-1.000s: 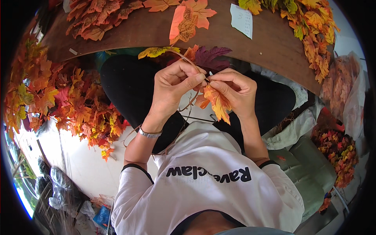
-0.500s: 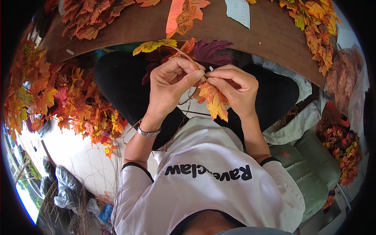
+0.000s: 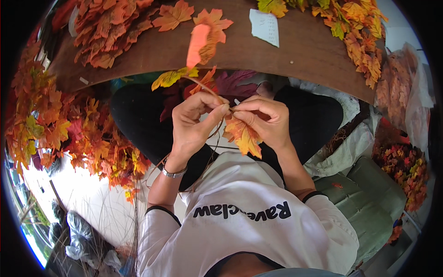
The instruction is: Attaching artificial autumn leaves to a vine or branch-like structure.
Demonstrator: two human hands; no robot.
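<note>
My left hand pinches a thin brown stem between thumb and forefinger. From this stem a yellow-green artificial leaf, a red-orange leaf and a dark purple leaf spread out beyond the hands. Close beside it, my right hand is closed at the same joint, thumb against fingers. An orange-yellow maple leaf hangs below the fingertips, its base hidden by them. A small white tip shows between the hands. Thin brown strands loop down under my left hand.
A curved brown tabletop lies ahead, with piled orange leaves, a white paper slip and yellow-orange leaves. Dense leaf garlands hang at left. A green cushion and a bundle of small leaves are at right.
The view has shifted, so more of the tabletop shows. Both hands appear slightly lower and further left, still pinching at the stem joint; the hanging maple leaf came along.
</note>
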